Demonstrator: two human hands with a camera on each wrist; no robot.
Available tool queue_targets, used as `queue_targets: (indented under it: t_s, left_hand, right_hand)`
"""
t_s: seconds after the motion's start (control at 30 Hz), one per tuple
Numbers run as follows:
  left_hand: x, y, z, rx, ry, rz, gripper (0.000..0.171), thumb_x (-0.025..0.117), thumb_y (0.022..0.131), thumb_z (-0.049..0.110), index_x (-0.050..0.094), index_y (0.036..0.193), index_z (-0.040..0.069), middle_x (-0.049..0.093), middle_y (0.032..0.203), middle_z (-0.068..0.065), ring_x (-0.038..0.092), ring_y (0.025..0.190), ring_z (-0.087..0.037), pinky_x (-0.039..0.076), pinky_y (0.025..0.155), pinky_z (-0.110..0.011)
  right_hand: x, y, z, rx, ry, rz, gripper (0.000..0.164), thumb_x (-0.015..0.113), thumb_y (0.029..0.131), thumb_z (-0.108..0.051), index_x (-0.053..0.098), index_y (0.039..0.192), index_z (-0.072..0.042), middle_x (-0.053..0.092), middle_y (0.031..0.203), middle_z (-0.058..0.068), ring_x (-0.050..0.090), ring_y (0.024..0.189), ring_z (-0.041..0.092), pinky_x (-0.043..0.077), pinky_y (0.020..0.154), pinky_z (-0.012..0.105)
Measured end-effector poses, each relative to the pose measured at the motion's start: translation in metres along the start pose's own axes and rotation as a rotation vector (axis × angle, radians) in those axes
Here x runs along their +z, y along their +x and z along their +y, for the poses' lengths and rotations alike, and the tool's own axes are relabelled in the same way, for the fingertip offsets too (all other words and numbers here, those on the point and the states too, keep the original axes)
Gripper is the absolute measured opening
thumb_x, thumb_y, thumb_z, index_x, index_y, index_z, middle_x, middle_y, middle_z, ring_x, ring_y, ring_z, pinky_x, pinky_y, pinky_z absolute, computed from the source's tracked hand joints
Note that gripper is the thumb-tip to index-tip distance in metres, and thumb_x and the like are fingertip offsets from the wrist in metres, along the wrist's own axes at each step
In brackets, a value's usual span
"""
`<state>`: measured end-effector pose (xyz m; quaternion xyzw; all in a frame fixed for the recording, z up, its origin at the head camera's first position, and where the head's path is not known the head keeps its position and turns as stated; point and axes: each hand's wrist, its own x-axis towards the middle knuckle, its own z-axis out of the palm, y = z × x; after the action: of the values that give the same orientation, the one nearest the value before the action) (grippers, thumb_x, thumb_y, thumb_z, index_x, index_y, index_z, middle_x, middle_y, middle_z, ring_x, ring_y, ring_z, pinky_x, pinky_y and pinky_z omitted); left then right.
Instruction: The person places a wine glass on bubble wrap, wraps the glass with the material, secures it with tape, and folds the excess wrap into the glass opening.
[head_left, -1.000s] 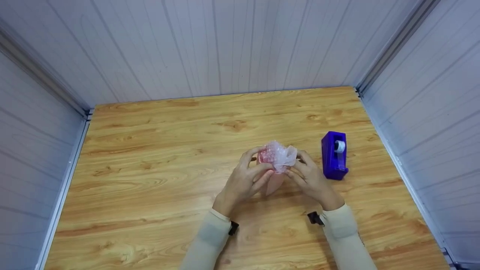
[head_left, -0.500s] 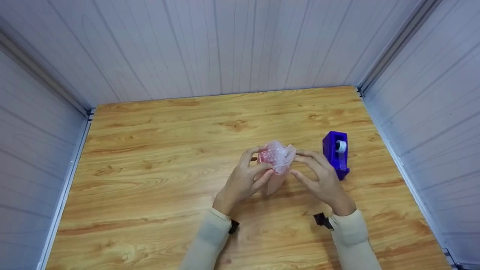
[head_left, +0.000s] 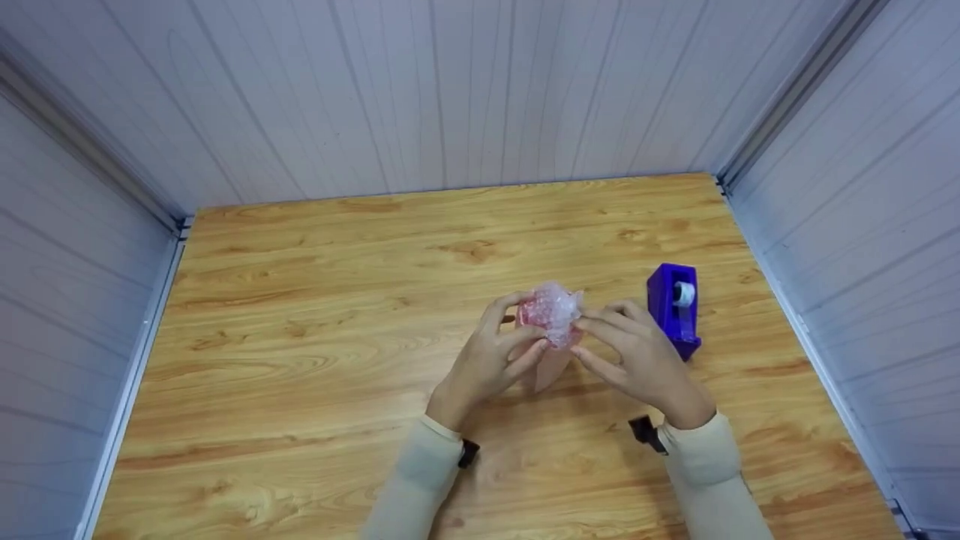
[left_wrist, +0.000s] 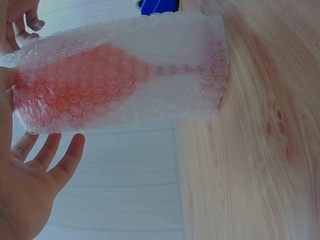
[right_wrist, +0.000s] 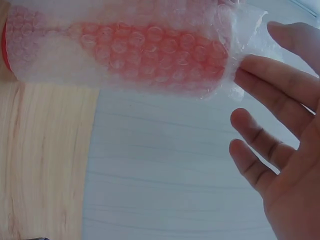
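A red wine glass [left_wrist: 95,75] stands upright on the table, its bowl, stem and foot showing through the bubble wrap [left_wrist: 170,100] around it. With thumb and fingers, my left hand [head_left: 487,356] grips the wrapped glass near the top. In the left wrist view, fingers [left_wrist: 67,162] of that hand reach along its far side. My right hand [head_left: 637,360] is at the top right of the bundle. Its nearly straight fingers [right_wrist: 280,85] press the loose bubble wrap over the glass's mouth, with the thumb apart from the wrap in the right wrist view.
A blue tape dispenser [head_left: 671,311] with a white roll of tape [head_left: 683,294] stands just right of my right hand. Beneath everything is a wood-grain table [head_left: 300,337]. Pale panelled walls [head_left: 390,90] border it at the back and both sides.
The right hand drew slightly back to the right, then came in again against the top. Loose bubble wrap that stuck out there is now folded flatter. The left hand has kept its grip.
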<state>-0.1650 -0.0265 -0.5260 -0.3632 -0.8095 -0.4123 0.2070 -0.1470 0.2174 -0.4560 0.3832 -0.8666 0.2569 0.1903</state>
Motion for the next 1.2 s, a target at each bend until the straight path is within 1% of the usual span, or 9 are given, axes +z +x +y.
queue_targets:
  t_s: [0.17,0.27,0.47,0.63,0.77,0.9,1.03,1.2]
  left_hand:
    - [0.0,-0.001,-0.001,-0.006,-0.012,0.003,0.023,0.063,0.1,0.028,0.076,0.105,0.01,0.043,0.145,-0.015,0.041,0.134,-0.023,0.048,0.101,-0.035]
    - [0.0,-0.001,-0.001,-0.006,-0.015,0.005,0.023,0.063,0.1,0.028,0.076,0.105,0.01,0.043,0.145,-0.015,0.041,0.135,-0.023,0.049,0.1,-0.038]
    - [0.0,-0.001,-0.002,0.007,-0.025,0.014,0.02,0.065,0.099,0.025,0.076,0.104,0.01,0.042,0.146,-0.015,0.04,0.136,-0.024,0.051,0.097,-0.041]
    - [0.0,-0.002,-0.002,0.005,-0.014,0.014,0.019,0.066,0.098,0.025,0.076,0.105,0.011,0.042,0.146,-0.015,0.039,0.136,-0.023,0.048,0.1,-0.034]
    - [0.001,-0.002,0.0,-0.008,-0.005,0.004,0.019,0.065,0.099,0.026,0.076,0.107,0.013,0.042,0.146,-0.015,0.04,0.136,-0.022,0.047,0.101,-0.03]
    - [0.002,-0.002,0.001,-0.014,-0.011,-0.005,0.021,0.063,0.1,0.028,0.075,0.107,0.013,0.042,0.145,-0.015,0.041,0.135,-0.021,0.046,0.102,-0.03]
    - [0.003,-0.001,0.001,-0.011,-0.016,0.001,0.022,0.063,0.1,0.029,0.076,0.105,0.012,0.042,0.146,-0.016,0.042,0.134,-0.022,0.046,0.102,-0.029]
    - [0.002,0.0,0.002,-0.004,-0.009,0.008,0.021,0.064,0.1,0.029,0.075,0.104,0.012,0.044,0.145,-0.017,0.042,0.134,-0.023,0.046,0.102,-0.03]
  right_hand:
    - [0.005,0.001,0.001,0.021,-0.03,-0.066,0.034,0.079,0.088,-0.028,0.074,0.114,-0.007,0.071,0.115,0.006,0.057,0.101,0.028,0.048,0.086,0.045]
    - [0.01,0.0,0.002,0.02,-0.035,-0.08,0.034,0.08,0.087,-0.029,0.074,0.113,-0.007,0.072,0.111,0.006,0.057,0.099,0.027,0.048,0.084,0.043]
    - [0.017,0.001,0.004,0.029,-0.051,-0.109,0.037,0.081,0.085,-0.03,0.073,0.115,-0.01,0.071,0.112,0.005,0.056,0.096,0.026,0.048,0.081,0.041]
    - [0.02,0.004,0.002,0.073,-0.079,-0.161,0.04,0.082,0.084,-0.031,0.072,0.117,-0.011,0.071,0.112,0.006,0.056,0.095,0.026,0.048,0.081,0.042]
    - [0.026,0.007,0.003,0.074,-0.126,-0.215,0.04,0.081,0.085,-0.034,0.071,0.117,-0.012,0.069,0.114,0.004,0.055,0.093,0.026,0.049,0.079,0.042]
    - [0.032,0.009,0.004,0.06,-0.147,-0.244,0.038,0.082,0.083,-0.031,0.071,0.114,-0.012,0.068,0.116,0.003,0.055,0.091,0.028,0.051,0.076,0.043]
    - [0.033,0.012,0.003,0.088,-0.15,-0.282,0.034,0.08,0.084,-0.03,0.072,0.112,-0.012,0.068,0.114,0.002,0.055,0.09,0.029,0.051,0.076,0.044]
    - [0.034,0.013,0.004,0.083,-0.145,-0.289,0.034,0.078,0.085,-0.031,0.072,0.112,-0.012,0.069,0.112,0.003,0.056,0.088,0.03,0.05,0.076,0.045]
